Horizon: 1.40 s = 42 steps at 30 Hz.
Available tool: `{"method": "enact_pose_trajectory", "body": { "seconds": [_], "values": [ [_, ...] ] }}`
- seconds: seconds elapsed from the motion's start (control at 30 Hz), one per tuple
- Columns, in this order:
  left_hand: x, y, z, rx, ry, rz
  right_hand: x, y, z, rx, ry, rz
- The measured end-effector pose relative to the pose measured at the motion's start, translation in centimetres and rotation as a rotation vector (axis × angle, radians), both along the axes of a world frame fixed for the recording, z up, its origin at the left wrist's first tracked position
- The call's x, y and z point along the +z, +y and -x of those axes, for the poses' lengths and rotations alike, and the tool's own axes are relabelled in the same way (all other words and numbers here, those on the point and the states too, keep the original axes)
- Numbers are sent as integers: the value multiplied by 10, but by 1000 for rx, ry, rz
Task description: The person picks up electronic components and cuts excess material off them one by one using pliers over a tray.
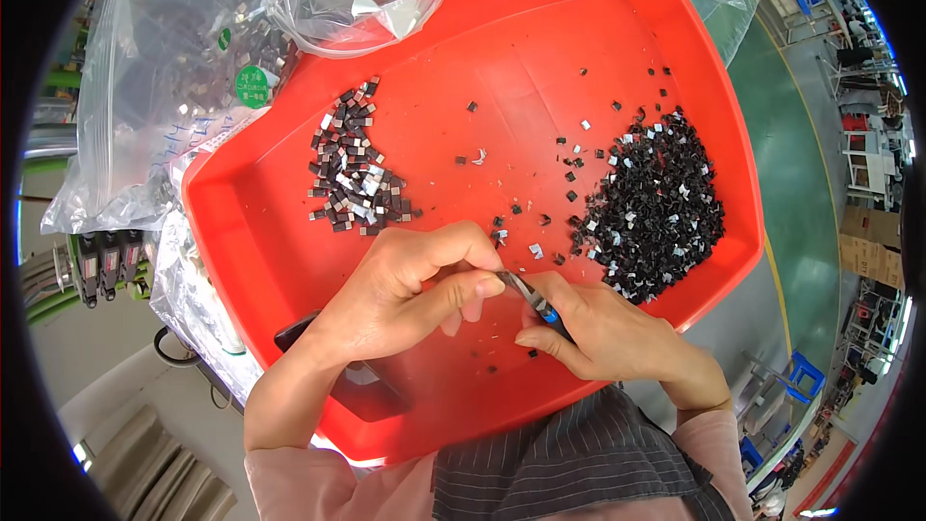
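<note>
My right hand (617, 333) is wrapped round what looks like a pair of small pliers (547, 312) with a grey metal tip and a black-and-blue grip. The tip points up and left, meeting the fingertips of my left hand (405, 285). Thumb and forefinger of that left hand are pinched together; whatever they hold is too small or hidden to name. Both hands are over the near half of a red plastic tray (502, 48). Inside it, a pile of small dark pieces with metal ends (352, 169) lies at left, and a bigger heap of tiny black-and-white bits (656, 207) at right.
Clear plastic bags (174, 68) of similar small pieces lean on the tray's far left side and far edge. A dark flat object (368, 394) rests under my left wrist. Loose bits are scattered mid-tray. A blue stool (803, 376) stands on the floor at right.
</note>
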<state>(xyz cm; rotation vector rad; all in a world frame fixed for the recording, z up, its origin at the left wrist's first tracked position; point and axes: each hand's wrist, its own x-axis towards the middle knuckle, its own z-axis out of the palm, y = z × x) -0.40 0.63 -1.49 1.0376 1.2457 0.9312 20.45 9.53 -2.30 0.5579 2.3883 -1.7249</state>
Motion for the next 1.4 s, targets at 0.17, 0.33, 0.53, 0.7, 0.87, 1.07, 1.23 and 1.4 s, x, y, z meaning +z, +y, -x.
{"method": "enact_pose_trajectory", "body": {
  "seconds": [0.17,0.33,0.53,0.7,0.87,1.07,1.23,1.4],
  "values": [
    [-3,-2,-12,107,435,-493,1,5,-3,21,18,104],
    [1,-3,-17,110,622,-639,1,0,-5,-66,104,287],
    [5,-1,-14,21,266,-295,-2,-1,-3,-56,119,10],
    [-3,-5,-13,-3,697,-580,-3,-1,-3,-1,139,-65],
    [-8,-7,-16,3,868,-801,-2,4,-8,67,162,91],
    [-9,-4,-20,13,792,-811,1,11,-12,92,139,156],
    [-7,1,-19,-29,606,-657,3,15,-15,107,114,76],
    [-5,0,-16,-92,588,-591,10,21,-14,171,74,-34]
  ]
}}
